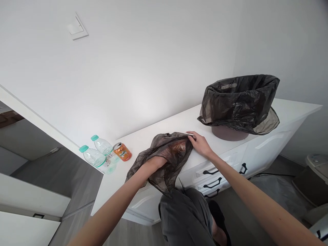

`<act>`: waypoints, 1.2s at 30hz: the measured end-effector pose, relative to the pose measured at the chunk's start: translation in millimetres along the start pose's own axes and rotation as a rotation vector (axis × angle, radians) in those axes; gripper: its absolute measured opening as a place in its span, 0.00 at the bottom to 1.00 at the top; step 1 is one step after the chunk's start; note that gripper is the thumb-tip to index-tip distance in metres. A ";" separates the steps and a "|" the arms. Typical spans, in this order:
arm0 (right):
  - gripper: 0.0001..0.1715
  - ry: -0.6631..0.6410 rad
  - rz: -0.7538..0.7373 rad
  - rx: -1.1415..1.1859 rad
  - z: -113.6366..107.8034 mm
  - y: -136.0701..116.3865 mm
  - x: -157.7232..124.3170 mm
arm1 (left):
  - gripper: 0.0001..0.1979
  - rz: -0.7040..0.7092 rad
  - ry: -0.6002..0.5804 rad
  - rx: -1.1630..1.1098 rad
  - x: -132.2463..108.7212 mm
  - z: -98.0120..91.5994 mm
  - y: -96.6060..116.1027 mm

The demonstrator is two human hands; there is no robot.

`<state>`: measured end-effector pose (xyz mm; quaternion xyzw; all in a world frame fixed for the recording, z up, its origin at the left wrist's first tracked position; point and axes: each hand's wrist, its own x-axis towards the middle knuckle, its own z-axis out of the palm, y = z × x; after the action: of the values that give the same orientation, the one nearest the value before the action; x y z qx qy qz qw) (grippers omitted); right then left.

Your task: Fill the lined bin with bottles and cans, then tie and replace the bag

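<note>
A thin black plastic trash bag (143, 159) lies crumpled on the white cabinet top. My left hand (162, 160) reaches into its opening, and the fingers are hidden inside the dark film. Something orange-brown and shiny (179, 147) shows within the bag beyond that hand; its kind is unclear. My right hand (202, 145) pinches the bag's right edge between thumb and fingers. To the left of the bag stand an orange soda can (122, 152) with its top opened and two clear plastic bottles (96, 160) with teal caps.
A brown bin (228, 133) lined with another black bag (241, 106) stands on the right of the cabinet top (176, 119). Drawers with black handles (212, 182) face my legs. A wall rises behind, and a lidded bin (311, 177) stands on the floor at right.
</note>
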<state>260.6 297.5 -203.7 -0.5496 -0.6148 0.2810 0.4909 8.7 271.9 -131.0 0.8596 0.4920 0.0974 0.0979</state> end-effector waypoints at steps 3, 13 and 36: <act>0.26 0.016 0.003 0.016 1.2 2.8 -0.2 | 0.14 0.027 -0.081 -0.038 -14.6 -2.6 -7.8; 0.25 0.053 0.065 0.013 0.6 2.3 -1.9 | 0.42 0.033 -0.088 -0.564 -102.2 -54.1 -7.8; 0.24 0.062 0.062 -0.030 6.0 10.1 -5.5 | 0.39 -0.753 0.719 -0.704 -155.4 -55.5 -84.2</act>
<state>258.7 295.8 -216.4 -0.5841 -0.5864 0.2696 0.4923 -152.7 183.3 -110.9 0.4569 0.7018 0.4954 0.2309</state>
